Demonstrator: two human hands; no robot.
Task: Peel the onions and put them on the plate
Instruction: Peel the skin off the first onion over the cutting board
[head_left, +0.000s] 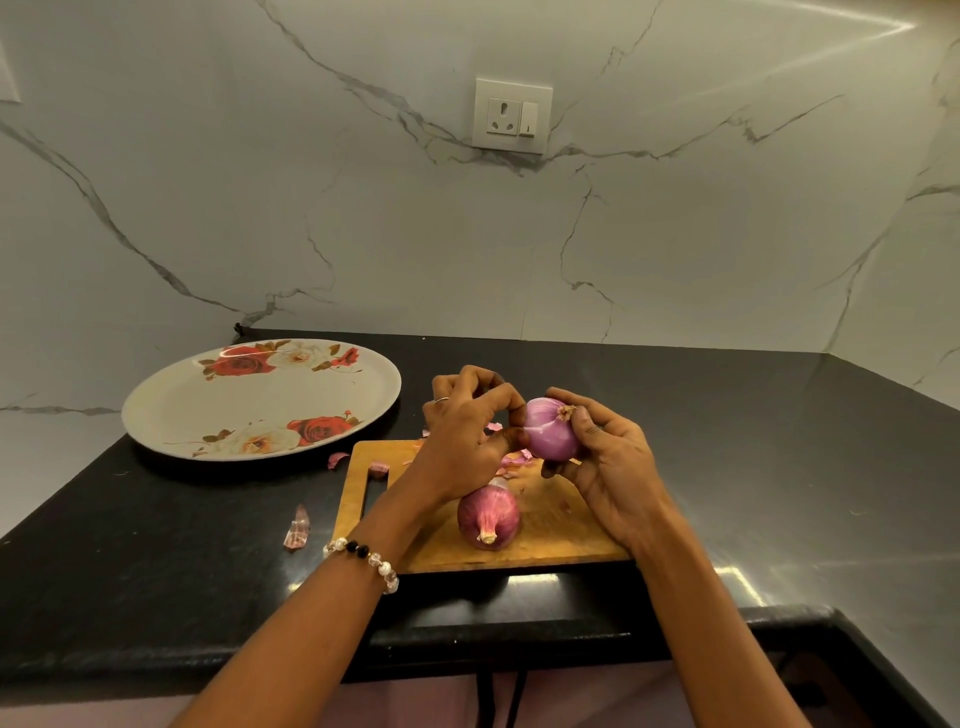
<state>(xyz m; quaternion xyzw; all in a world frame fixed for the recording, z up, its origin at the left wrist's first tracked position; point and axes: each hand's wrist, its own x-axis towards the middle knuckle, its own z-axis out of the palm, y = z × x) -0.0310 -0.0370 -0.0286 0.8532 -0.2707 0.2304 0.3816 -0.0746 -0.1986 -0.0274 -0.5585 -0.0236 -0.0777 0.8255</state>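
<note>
So far nothing lies on the plate (171, 410), left of the board (545, 525). Above the board, the right hand (608, 462) grips a mostly peeled onion (550, 428) while the left hand (467, 431) pinches its skin. A second onion (488, 514) waits unpeeled on the board.

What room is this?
Probably a kitchen: a black stone countertop against a white marble-look wall, a wooden cutting board with red onions, and a rose-patterned plate.

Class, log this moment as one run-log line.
right hand holds peeled onion | left hand pinches its skin | second onion unpeeled | plate bare
</note>
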